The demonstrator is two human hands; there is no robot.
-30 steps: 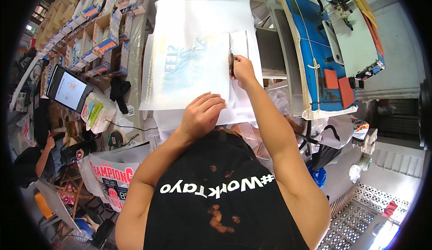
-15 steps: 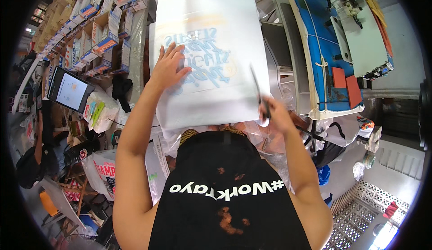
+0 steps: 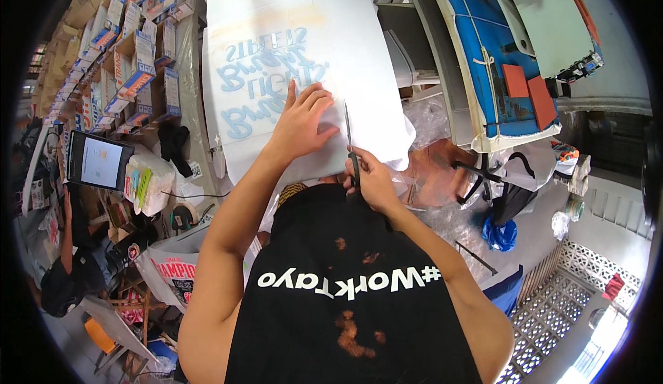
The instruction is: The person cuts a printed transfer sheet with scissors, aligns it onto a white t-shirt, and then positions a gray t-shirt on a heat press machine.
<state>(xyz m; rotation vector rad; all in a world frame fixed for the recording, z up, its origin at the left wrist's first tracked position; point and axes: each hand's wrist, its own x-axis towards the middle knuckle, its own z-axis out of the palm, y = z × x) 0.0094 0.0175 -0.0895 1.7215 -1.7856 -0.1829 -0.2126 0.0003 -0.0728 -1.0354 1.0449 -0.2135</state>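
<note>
A clear-looking film with mirrored pale blue and orange lettering (image 3: 269, 83) lies on a white-covered work surface (image 3: 349, 21) in front of me. My left hand (image 3: 304, 123) rests on the film's lower right part, fingers spread and pointing away from me. My right hand (image 3: 373, 179) is closed round the dark handles of a pair of scissors (image 3: 349, 132). Their long thin blades point away from me, just right of my left hand, over the white sheet. I cannot tell whether the blades touch the film's edge.
Stacked cardboard boxes (image 3: 135, 63) fill the far left, with a lit tablet screen (image 3: 100, 159) below them. At the right stands a blue-topped press table (image 3: 476, 32) with two red-orange pads (image 3: 542, 102). Clear plastic wrap (image 3: 428, 118) hangs beside the work surface. Another person (image 3: 65, 273) is at the left edge.
My left hand has shifted right and nearer to me across the film. My right hand has brought the scissors left, close beside it. The film and white surface appear further left in view.
</note>
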